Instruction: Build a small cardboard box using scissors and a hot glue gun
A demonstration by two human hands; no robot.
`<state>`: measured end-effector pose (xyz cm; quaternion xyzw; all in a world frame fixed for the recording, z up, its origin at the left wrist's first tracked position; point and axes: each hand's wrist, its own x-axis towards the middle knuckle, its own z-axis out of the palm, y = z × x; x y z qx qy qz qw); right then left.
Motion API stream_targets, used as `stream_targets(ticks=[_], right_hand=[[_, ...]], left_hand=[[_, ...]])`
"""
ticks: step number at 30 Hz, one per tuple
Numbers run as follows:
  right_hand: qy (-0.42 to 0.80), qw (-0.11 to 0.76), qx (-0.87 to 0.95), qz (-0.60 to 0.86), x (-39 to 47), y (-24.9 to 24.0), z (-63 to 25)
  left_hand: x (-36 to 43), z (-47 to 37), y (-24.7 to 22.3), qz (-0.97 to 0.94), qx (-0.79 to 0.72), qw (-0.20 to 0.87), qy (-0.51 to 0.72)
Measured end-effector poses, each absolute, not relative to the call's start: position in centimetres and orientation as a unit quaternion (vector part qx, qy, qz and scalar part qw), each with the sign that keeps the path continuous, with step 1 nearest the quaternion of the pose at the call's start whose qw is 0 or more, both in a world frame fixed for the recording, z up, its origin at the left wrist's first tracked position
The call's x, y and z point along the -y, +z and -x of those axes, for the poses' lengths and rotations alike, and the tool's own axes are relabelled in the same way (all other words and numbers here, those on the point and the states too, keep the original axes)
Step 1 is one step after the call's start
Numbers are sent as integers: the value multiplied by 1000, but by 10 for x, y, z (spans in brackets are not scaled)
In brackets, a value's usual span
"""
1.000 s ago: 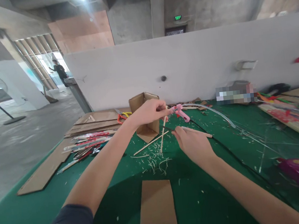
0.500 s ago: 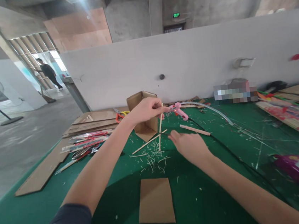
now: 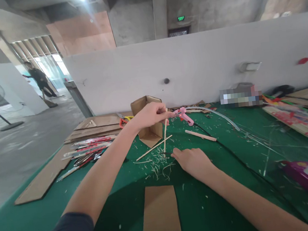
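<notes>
My left hand pinches the top of a thin wooden stick, which slants down toward the table. Closed around a small dark blade, my right hand is at the stick's lower end; the blade's handle is hidden in the fingers. Another thin stick lies at an angle just left of the held one. Pale wood shavings are scattered beneath. Behind my left hand stands a folded cardboard piece. A square of cardboard lies flat nearer to me.
A pink glue gun and a pink-white rod lie right of my left hand. Orange and yellow scissors, wrapped tools and cardboard strips are at left. A black cable crosses the right side. A person stands far left.
My right hand has moved down and slightly left, bringing the blade along the stick to its lower end. My left hand stays in place. The distant person has shifted left.
</notes>
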<state>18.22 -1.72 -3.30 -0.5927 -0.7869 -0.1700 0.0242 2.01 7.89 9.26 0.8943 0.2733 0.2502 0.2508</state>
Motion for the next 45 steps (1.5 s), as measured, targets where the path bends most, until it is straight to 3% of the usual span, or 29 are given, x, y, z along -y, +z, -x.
stream_targets(ticks=[5, 10, 15, 22, 28, 34, 41, 45], right_hand=[[-170, 20, 788, 591, 19, -32, -183], [-211, 67, 753, 620, 12, -19, -190], [-176, 28, 814, 553, 15, -38, -191], [-233, 121, 741, 618, 8, -17, -195], [-183, 29, 800, 570, 16, -31, -190], [-236, 97, 750, 610, 9, -14, -188], [-171, 22, 781, 601, 20, -32, -179], [-215, 79, 755, 615, 18, -24, -177]], left_hand=[[-78, -20, 94, -893, -275, 255, 248], [-81, -20, 91, -879, -238, 328, 251], [-78, -20, 93, -873, -241, 344, 248], [-76, -19, 94, -868, -238, 365, 239], [-78, -19, 95, -871, -254, 346, 240], [-78, -19, 94, -872, -255, 345, 237], [-77, -18, 95, -872, -264, 332, 244], [-77, -16, 97, -880, -259, 321, 236]])
